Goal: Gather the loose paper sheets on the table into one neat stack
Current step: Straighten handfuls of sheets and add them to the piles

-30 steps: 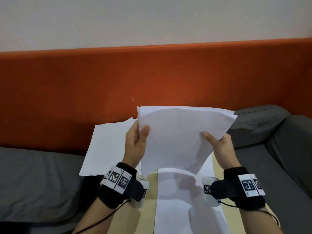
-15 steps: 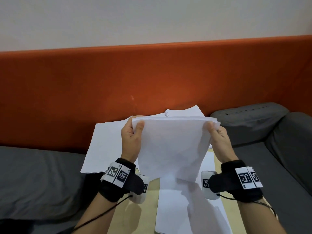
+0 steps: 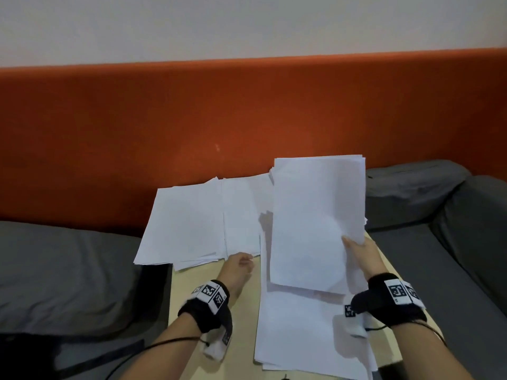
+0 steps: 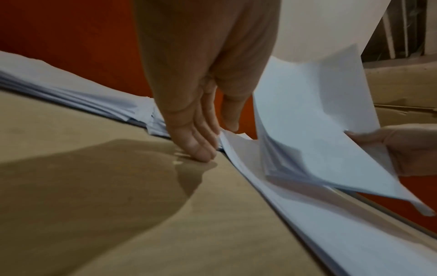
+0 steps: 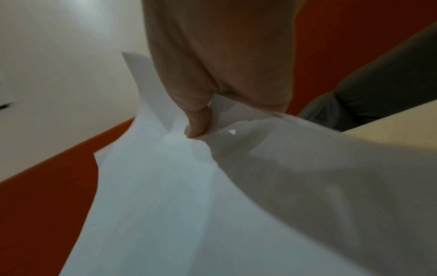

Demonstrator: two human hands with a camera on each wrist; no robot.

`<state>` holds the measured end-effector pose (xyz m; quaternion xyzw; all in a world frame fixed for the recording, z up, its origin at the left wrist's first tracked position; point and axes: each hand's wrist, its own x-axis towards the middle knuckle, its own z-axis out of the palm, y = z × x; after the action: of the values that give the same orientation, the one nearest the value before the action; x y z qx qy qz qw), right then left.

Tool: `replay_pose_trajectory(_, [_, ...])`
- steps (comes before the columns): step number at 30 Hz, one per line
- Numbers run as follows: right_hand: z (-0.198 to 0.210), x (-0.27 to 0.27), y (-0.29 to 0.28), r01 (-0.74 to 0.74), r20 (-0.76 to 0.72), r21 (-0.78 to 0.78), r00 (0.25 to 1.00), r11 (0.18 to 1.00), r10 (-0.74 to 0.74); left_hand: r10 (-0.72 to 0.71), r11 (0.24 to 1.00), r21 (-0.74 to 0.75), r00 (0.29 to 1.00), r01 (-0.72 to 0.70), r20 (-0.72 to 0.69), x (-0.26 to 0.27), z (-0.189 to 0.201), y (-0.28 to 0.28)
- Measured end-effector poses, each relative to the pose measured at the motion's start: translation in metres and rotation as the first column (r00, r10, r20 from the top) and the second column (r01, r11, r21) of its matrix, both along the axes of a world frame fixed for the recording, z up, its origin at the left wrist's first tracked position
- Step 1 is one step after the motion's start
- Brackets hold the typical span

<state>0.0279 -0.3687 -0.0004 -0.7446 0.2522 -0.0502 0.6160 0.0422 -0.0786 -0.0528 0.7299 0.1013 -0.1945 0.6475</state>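
My right hand (image 3: 359, 253) grips a bundle of white sheets (image 3: 315, 220) by its right edge and holds it tilted above the table, thumb on top (image 5: 198, 121). Under it a flat stack of sheets (image 3: 301, 333) lies on the light wooden table (image 3: 241, 338). My left hand (image 3: 238, 266) is down at the near corner of the loose sheets (image 3: 186, 223) spread over the table's back left. In the left wrist view the left hand (image 4: 217, 140) has its fingertips on the tabletop and a sheet corner (image 4: 227, 135) pinched between fingers and thumb.
Grey sofa cushions lie at the left (image 3: 68, 270) and the right (image 3: 452, 242) of the table. An orange padded back (image 3: 247, 119) runs behind it. The loose sheets overhang the table's left edge. A cardboard box (image 4: 402, 84) shows in the left wrist view.
My left hand has let go of the bundle and dropped to the loose sheets on the table. The right hand now holds the bundle alone, swung to the right and lengthwise.
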Motion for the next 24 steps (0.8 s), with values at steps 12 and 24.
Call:
replay_pose_trajectory(12, [-0.059, -0.032, -0.031, -0.027, -0.402, -0.211, 0.914, 0.977, -0.062, -0.086, 0.969, 0.233, 0.996, 0.083, 0.003, -0.004, -0.004, -0.043])
replay_pose_trajectory(24, [-0.057, -0.033, -0.033, -0.025, -0.389, -0.121, 0.921, 0.992, -0.024, -0.039, 0.97, 0.237, 0.998, 0.049, -0.048, 0.012, -0.006, -0.057])
